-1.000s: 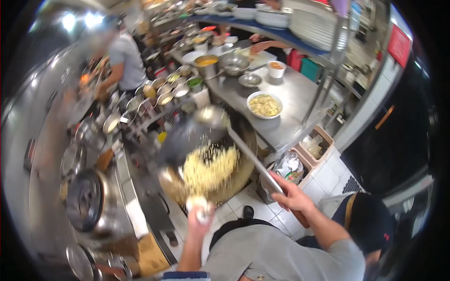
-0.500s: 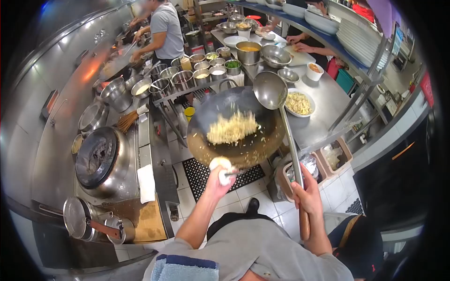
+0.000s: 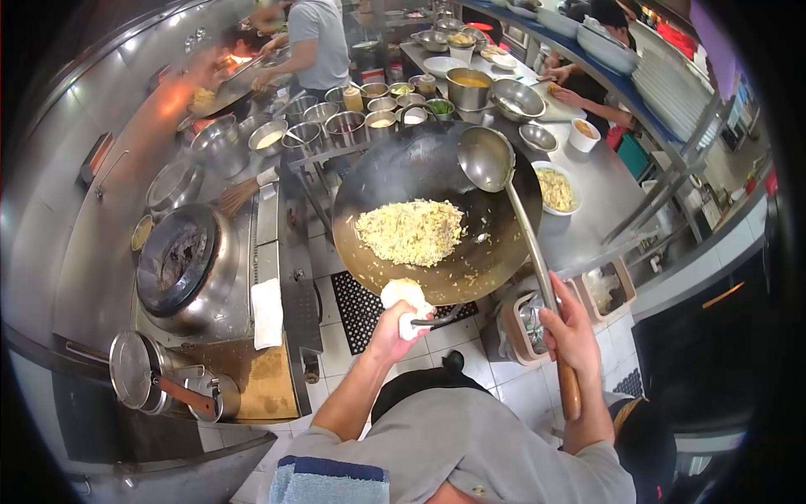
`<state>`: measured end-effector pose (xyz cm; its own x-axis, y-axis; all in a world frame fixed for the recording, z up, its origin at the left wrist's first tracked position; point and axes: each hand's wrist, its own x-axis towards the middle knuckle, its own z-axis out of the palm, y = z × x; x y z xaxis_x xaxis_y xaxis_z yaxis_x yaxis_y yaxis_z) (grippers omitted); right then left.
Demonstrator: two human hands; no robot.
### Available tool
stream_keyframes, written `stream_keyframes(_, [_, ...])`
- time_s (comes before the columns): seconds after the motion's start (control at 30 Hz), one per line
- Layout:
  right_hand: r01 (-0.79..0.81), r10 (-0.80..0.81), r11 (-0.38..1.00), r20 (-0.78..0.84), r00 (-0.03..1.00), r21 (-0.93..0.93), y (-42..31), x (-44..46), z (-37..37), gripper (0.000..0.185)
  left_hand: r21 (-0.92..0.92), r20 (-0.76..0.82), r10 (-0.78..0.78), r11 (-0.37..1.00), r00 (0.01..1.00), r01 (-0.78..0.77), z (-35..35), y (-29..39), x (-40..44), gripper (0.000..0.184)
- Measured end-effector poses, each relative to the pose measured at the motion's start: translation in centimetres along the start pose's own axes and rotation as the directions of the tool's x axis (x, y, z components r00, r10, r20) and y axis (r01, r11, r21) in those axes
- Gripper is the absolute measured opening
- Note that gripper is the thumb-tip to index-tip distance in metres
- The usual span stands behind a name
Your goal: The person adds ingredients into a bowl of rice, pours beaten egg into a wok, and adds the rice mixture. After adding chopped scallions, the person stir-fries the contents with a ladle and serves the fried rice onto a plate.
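A large dark wok [image 3: 395,176] is held up in front of me, with a heap of yellow fried rice [image 3: 411,233] lying in its middle. My left hand [image 3: 397,332] grips the near handle of the wok through a folded white cloth [image 3: 403,300]. In my right hand [image 3: 571,328] is a long-handled ladle [image 3: 486,160], held by its shaft just above the wooden end. The bowl of the ladle is over the right far part of the wok, above the rice. Light steam rises from the wok.
At left is a stove with a round burner [image 3: 176,260] and a white towel [image 3: 267,313]. Ingredient pots stand beyond the wok. A steel counter [image 3: 588,193] holds a bowl of food [image 3: 556,189]. Co-workers [image 3: 316,46] stand farther back. Bins [image 3: 606,290] are at right.
The rice was airborne or in motion and now lies settled in the wok. The wok looks slightly higher and nearer. The ladle remains in my right hand, its bowl now overlapping the wok.
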<state>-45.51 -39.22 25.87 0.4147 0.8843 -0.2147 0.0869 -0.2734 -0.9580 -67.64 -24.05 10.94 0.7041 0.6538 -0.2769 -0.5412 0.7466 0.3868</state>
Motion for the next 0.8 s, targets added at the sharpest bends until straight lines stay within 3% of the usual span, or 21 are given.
stream_keyframes(0.03, [-0.005,0.006,0.999,0.021,1.000,-0.041,-0.8,0.7,-0.1,0.061,0.092,-0.027,0.037,0.995,0.999,-0.034,-0.3,-0.1,-0.1,0.030])
stream_keyframes(0.1, [0.173,-0.174,0.926,0.026,0.984,-0.337,1.1,4.0,-0.6,0.060,0.286,-0.075,0.111,0.954,0.991,-0.085,-1.6,-0.5,-0.4,0.028])
stream_keyframes(0.17, [0.072,-0.068,0.887,0.024,0.997,-0.456,-0.2,5.3,0.9,0.061,0.488,-0.097,0.274,0.851,0.957,-0.194,-4.8,-2.8,0.8,0.026])
stream_keyframes(0.2, [0.004,0.035,0.945,0.113,0.993,-0.328,0.5,5.5,1.7,0.062,0.582,-0.092,0.351,0.778,0.932,-0.236,-6.4,-3.8,1.4,0.026])
stream_keyframes(0.23, [-0.077,0.121,0.976,0.211,0.970,-0.202,2.0,6.0,2.4,0.062,0.528,-0.092,0.368,0.806,0.925,-0.268,-7.3,-4.5,1.8,0.024])
stream_keyframes(0.3, [-0.309,0.242,0.946,0.432,0.869,0.093,4.4,6.2,3.8,0.061,0.475,-0.189,0.246,0.870,0.951,-0.131,-8.2,-3.6,1.6,0.024])
stream_keyframes(0.37, [-0.584,0.303,0.736,0.605,0.736,0.342,7.1,5.9,4.9,0.054,0.337,-0.300,0.069,0.941,0.951,0.038,-9.8,-2.5,1.1,0.020])
stream_keyframes(0.4, [-0.697,0.359,0.586,0.638,0.681,0.414,8.8,6.1,5.1,0.050,0.233,-0.260,-0.038,0.967,0.965,0.101,-10.8,-1.9,0.8,0.018])
stream_keyframes(0.47, [-0.788,0.436,0.424,0.662,0.610,0.447,10.9,4.9,5.3,0.046,0.020,-0.292,-0.157,0.985,0.944,0.170,-11.9,-2.6,-0.7,0.017])
stream_keyframes(0.53, [-0.814,0.474,0.326,0.662,0.581,0.481,12.1,3.3,3.9,0.043,-0.068,-0.412,-0.233,0.972,0.881,0.225,-11.1,-3.9,-2.4,0.011])
stream_keyframes(0.57, [-0.817,0.482,0.266,0.663,0.573,0.512,12.5,2.5,2.6,0.042,-0.142,-0.371,-0.266,0.963,0.890,0.228,-11.3,-4.2,-2.9,0.014])
stream_keyframes(0.63, [-0.790,0.459,0.159,0.665,0.590,0.591,12.8,0.7,0.3,0.040,-0.120,-0.391,-0.272,0.962,0.879,0.244,-12.0,-4.7,-3.7,0.021])
stream_keyframes(0.73, [-0.675,0.377,0.104,0.599,0.707,0.731,10.7,-1.0,-2.8,0.039,-0.073,-0.316,-0.256,0.967,0.913,0.246,-9.1,-3.7,-3.6,0.026])
stream_keyframes(0.8, [-0.551,0.353,0.210,0.463,0.813,0.808,9.7,-1.1,-4.7,0.040,-0.018,-0.282,-0.241,0.969,0.929,0.246,-7.3,-3.2,-2.5,0.029])
